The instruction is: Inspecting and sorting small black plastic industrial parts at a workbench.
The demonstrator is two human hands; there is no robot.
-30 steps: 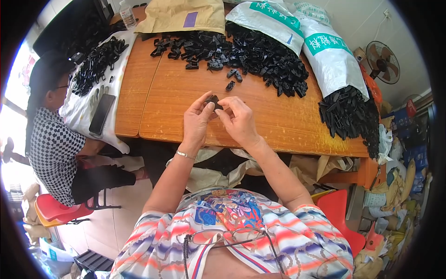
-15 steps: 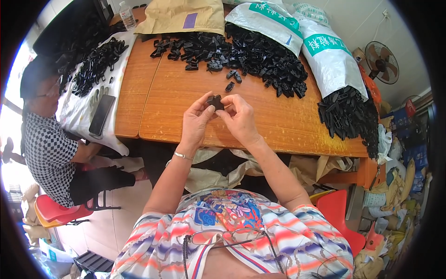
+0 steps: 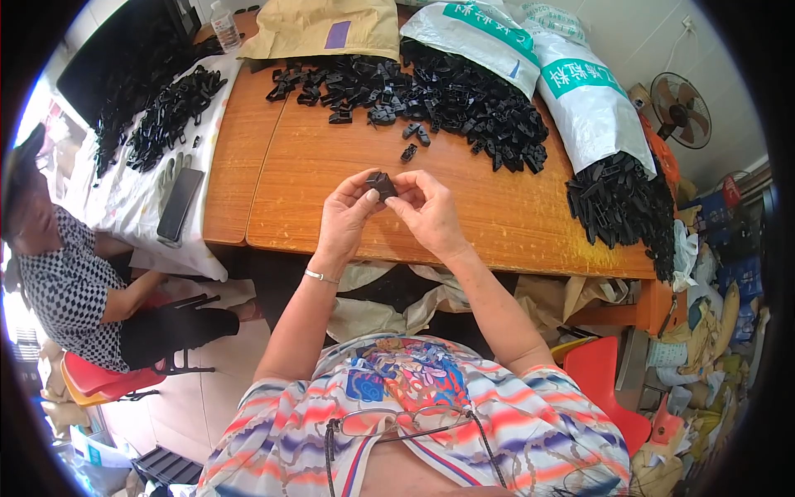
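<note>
Between the fingertips of both hands is a small black plastic part (image 3: 381, 185), held above the near half of the wooden table (image 3: 323, 166). My left hand (image 3: 346, 209) pinches its left side, thumb in front. My right hand (image 3: 426, 209) grips its right side with thumb and index finger. Just beyond my hands lies one loose black piece (image 3: 409, 152), and a joined pair of pieces (image 3: 416, 133) is a little farther off. A wide heap of similar black parts (image 3: 472, 108) spreads along the back of the table.
Paper sack (image 3: 323, 29) and white sacks (image 3: 580, 108) lie at the back and right. Slim black parts (image 3: 621, 203) spill near the right edge. At left, a co-worker (image 3: 66, 282) sits beside a cloth-covered table with a phone (image 3: 180, 205). A red chair (image 3: 609, 389) stands at right.
The black part has turned slightly between my fingers, and my left hand has shifted a little left. The co-worker has leaned back to the left, away from the table.
</note>
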